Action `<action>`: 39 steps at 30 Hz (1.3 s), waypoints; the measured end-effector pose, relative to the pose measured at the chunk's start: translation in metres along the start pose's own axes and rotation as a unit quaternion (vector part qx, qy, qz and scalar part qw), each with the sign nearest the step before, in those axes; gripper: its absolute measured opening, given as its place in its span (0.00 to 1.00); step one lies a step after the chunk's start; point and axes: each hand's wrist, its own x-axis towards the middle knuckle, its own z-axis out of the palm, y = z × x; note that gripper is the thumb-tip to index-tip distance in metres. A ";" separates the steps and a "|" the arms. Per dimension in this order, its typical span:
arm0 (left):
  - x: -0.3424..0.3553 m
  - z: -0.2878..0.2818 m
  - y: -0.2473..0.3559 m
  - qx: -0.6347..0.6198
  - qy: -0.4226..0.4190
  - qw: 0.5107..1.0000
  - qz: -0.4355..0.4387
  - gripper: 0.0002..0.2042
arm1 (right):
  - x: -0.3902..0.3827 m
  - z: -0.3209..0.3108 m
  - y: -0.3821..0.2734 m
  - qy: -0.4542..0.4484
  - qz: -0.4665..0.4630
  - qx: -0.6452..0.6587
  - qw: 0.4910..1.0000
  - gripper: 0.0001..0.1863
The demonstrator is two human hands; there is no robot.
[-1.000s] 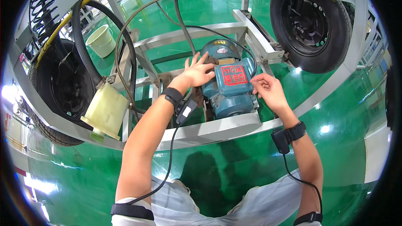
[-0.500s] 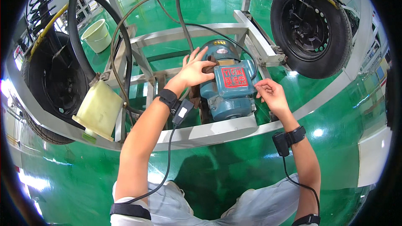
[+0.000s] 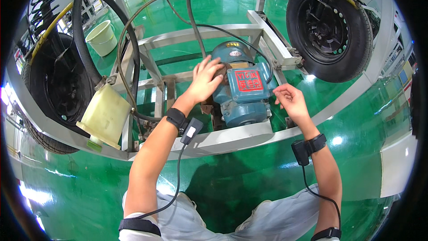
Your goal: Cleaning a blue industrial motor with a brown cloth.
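Note:
A blue electric motor [image 3: 243,110] with a red label sits in the grey metal frame [image 3: 209,147]. My left hand [image 3: 203,80] is open at its left side, fingers apart, the fingertips by a rusty brown fitting below an upright hose. At the motor's right side, my right hand [image 3: 290,100] has thumb and index finger pinched beside the terminal box [image 3: 236,80]; whatever is between them is too small to make out. A black cable [image 3: 232,33] arches down to that box near the right hand.
Black wheels [image 3: 327,35] stand at both sides, the left under a coil spring. A translucent tank [image 3: 104,114] hangs at left under a thick hose [image 3: 80,31]. A pale bucket [image 3: 101,40] stands on the green floor behind. Hoses and yellow pipes cross the frame top.
My left hand has shifted slightly down and left, its thumb drawing a little away from the motor's box. My right hand has moved only slightly, staying at the motor's right side.

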 end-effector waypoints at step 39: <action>-0.019 -0.020 0.053 0.157 -0.066 0.969 0.179 0.06 | 0.005 -0.005 0.009 0.016 -0.025 0.002 1.000 0.03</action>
